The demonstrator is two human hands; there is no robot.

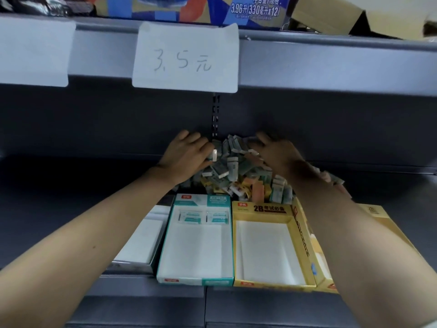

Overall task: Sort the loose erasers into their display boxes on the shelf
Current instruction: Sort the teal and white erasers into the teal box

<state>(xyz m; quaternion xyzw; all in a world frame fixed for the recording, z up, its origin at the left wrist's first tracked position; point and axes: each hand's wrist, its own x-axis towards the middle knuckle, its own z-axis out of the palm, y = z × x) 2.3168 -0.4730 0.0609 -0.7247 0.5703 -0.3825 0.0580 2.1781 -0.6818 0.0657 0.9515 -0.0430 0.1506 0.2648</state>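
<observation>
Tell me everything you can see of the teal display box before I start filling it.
The teal display box is an open-topped cardboard tray with teal walls and a plain white inside. Its raised back panel carries a red logo and printed pictures of wrapped erasers. No eraser lies in it. It sits flat at the shelf's front edge, long side running front to back, side by side with the yellow box on its right and a white box on its left. The eraser pile lies behind it. Neither hand touches it.

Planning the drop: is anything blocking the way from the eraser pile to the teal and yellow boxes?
Nothing visible does. The pile lies right behind the teal box and yellow box; both are open-topped and show bare white floors. The left hand and right hand are already on the pile.
</observation>
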